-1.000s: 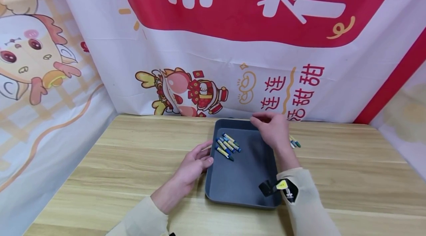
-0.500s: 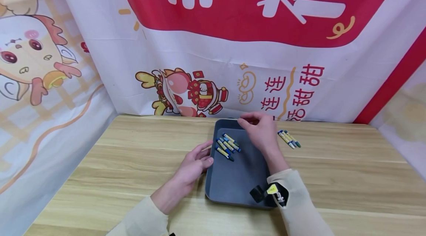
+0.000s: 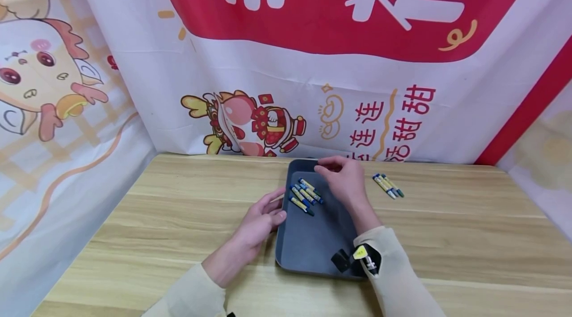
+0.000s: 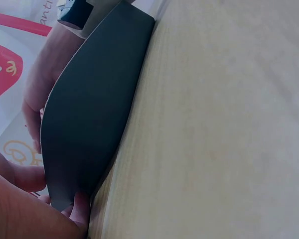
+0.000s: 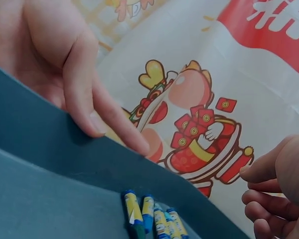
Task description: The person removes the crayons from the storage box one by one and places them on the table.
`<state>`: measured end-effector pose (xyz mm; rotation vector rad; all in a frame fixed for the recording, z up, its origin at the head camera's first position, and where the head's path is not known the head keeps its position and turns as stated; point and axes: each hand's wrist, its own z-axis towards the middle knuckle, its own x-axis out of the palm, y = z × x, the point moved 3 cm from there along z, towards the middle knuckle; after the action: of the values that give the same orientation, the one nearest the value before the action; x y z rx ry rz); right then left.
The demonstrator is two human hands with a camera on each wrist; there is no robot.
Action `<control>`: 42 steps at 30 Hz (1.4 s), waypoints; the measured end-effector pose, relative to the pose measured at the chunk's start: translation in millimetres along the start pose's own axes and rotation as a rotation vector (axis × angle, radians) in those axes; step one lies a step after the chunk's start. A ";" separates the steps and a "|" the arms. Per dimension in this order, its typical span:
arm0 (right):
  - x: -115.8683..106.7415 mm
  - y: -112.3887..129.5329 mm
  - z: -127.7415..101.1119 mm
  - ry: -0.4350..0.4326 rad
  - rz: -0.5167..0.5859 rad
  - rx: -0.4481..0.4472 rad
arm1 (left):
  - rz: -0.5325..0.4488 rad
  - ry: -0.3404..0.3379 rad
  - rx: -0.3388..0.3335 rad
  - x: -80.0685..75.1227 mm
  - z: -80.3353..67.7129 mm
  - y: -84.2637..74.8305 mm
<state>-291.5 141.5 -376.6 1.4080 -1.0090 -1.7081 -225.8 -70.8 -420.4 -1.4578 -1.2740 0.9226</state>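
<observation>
Light, stiff, breakable crayons point(image 3: 306, 195) lying in the gray tray point(image 3: 313, 252), best pinched mid-shaft; left hand point(image 3: 261, 220) relaxed against the rim, right hand point(image 3: 341, 180) loosely curled above, apparently empty.

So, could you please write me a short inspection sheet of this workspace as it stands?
Surface: light wooden table, bare around the tray.
Job's things: dark grey tray; crayons in tray, lying together near its far left corner.
Clutter: crayons on table, right of the tray.
Hands: left hand rests open against the tray's left rim; right hand hovers over the tray's far end, fingers curled; contents unclear.
Cables: nothing seen.
Surroundings: printed cartoon banners behind and beside the table.
</observation>
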 end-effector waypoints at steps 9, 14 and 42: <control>4.5 -8.6 1.0 0.033 -0.017 0.053 | 0.002 -0.001 -0.004 -0.5 1.6 0.9; 8.1 -10.5 1.3 0.049 -0.051 0.056 | 0.000 0.004 -0.002 -0.2 1.6 0.4; 28.3 -26.4 1.0 0.117 -0.134 0.169 | 0.005 0.008 -0.009 -0.7 1.7 1.3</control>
<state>-298.2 128.8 -412.6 1.6975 -1.0339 -1.6441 -227.2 -71.2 -422.2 -1.4713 -1.2706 0.9142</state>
